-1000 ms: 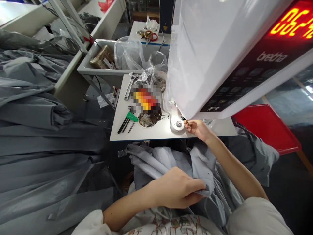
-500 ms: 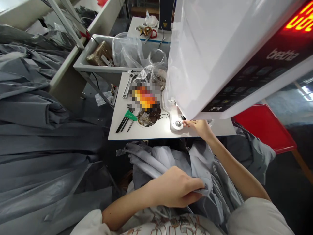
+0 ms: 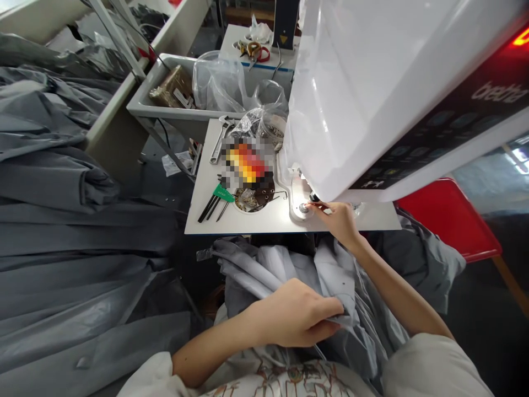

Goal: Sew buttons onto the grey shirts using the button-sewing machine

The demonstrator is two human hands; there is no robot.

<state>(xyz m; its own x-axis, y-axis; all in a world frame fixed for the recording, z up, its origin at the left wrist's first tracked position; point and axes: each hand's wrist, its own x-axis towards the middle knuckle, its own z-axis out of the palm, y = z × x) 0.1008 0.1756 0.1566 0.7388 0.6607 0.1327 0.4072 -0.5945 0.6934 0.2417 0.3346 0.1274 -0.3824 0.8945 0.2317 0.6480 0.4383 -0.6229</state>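
Note:
Closed fingers of my left hand (image 3: 294,313) grip the edge of a grey fabric piece (image 3: 334,270) over my lap. A few small dark spots or holes show on that fabric. At the machine, my right hand (image 3: 339,221) reaches its pinched fingertips to the round metal die (image 3: 304,208) on the lower arm. Whatever sits between those fingertips is too small to make out. Above them looms the white machine head (image 3: 351,105) with its dark control panel. Left of the die, small metal parts (image 3: 247,199) lie in a round opening in the white tabletop (image 3: 268,223).
Hex keys in a green holder (image 3: 223,193) and an adjustable wrench (image 3: 220,142) lie on the tabletop's left. Behind stands a grey trough (image 3: 140,105) with plastic bags. Grey fabric heaps (image 3: 82,231) fill the left side; a red stool (image 3: 450,220) is at right.
My right fingertips have shifted slightly at the die, and the hand is turned a little. My left hand keeps its grip on the fabric. The view has moved slightly.

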